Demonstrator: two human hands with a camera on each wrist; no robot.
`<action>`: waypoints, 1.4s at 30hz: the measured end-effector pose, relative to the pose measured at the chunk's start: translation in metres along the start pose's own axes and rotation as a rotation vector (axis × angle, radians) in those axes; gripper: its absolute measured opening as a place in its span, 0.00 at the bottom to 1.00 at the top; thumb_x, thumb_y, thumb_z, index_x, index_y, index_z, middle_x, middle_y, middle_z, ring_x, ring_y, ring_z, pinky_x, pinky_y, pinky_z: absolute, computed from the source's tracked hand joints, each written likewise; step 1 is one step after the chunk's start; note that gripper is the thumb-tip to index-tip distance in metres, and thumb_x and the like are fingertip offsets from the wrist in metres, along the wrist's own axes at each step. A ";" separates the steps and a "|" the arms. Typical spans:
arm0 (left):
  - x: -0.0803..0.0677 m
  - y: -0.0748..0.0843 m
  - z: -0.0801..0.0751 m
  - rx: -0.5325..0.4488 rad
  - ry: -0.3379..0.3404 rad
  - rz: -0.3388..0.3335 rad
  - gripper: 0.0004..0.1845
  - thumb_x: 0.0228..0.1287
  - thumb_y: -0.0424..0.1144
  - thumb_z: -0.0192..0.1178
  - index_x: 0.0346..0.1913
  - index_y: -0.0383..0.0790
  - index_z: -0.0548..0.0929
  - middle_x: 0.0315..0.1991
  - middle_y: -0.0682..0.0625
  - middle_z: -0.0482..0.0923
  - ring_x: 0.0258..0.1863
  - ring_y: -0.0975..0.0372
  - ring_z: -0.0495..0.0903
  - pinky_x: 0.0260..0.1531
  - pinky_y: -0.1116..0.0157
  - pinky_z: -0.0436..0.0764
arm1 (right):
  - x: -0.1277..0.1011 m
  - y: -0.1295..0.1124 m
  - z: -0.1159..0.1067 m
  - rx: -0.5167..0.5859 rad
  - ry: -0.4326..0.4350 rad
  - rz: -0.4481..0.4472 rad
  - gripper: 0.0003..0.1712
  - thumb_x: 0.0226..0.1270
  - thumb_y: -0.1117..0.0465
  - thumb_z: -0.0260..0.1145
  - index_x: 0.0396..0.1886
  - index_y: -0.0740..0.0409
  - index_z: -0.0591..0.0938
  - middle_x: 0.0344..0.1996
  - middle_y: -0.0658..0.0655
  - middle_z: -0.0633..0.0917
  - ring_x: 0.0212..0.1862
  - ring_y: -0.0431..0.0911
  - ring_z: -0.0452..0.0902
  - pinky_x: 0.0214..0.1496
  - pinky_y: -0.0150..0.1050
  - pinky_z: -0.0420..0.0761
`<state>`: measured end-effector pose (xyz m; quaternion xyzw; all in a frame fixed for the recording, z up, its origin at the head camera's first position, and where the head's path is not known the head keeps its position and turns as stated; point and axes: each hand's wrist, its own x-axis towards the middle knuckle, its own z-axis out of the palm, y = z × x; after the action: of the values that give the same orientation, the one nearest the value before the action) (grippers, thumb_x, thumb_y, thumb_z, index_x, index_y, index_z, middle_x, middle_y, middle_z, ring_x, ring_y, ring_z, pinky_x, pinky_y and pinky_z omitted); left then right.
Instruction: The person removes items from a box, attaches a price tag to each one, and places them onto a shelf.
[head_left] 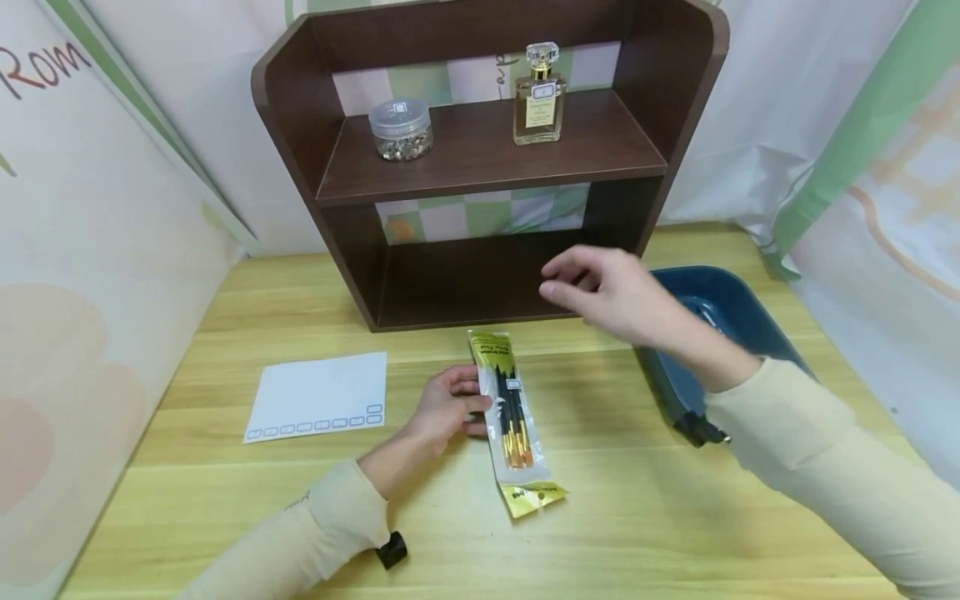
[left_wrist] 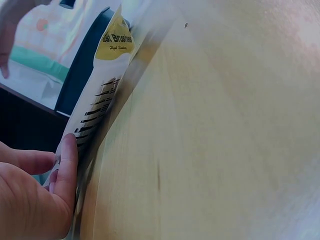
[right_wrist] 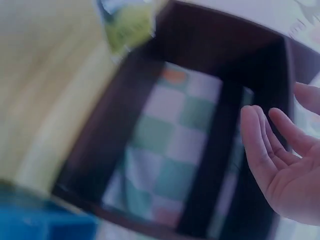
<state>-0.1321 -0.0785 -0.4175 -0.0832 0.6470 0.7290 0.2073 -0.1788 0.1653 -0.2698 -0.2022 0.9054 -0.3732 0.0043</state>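
A clear packet of paintbrushes (head_left: 513,417) with yellow ends stands out from the tabletop in front of the shelf. My left hand (head_left: 447,407) pinches its left edge between thumb and fingers; the left wrist view shows the packet (left_wrist: 100,100) tilted, with the hand (left_wrist: 40,195) at its near end. In the air before the shelf's lower right part is my right hand (head_left: 603,287), holding nothing. Its fingers (right_wrist: 257,145) are loosely bent and apart from the thumb in the right wrist view.
A dark brown two-tier shelf (head_left: 495,179) bears a lidded jar of small metallic bits (head_left: 402,132) and a perfume bottle (head_left: 539,104) on its upper board. A white card with printed boxes (head_left: 318,392) lies at left. A dark blue tray (head_left: 742,308) sits at right.
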 end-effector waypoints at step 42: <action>-0.001 -0.005 0.001 0.017 -0.009 -0.004 0.31 0.61 0.16 0.58 0.68 0.32 0.71 0.53 0.36 0.77 0.38 0.51 0.84 0.35 0.55 0.88 | 0.078 0.025 -0.159 0.802 0.504 0.117 0.16 0.80 0.52 0.55 0.60 0.44 0.81 0.45 0.53 0.79 0.36 0.48 0.81 0.21 0.38 0.84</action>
<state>-0.1292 -0.0770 -0.4215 -0.0792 0.6521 0.7234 0.2124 -0.2846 0.2595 -0.1611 -0.0366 0.6727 -0.7297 -0.1170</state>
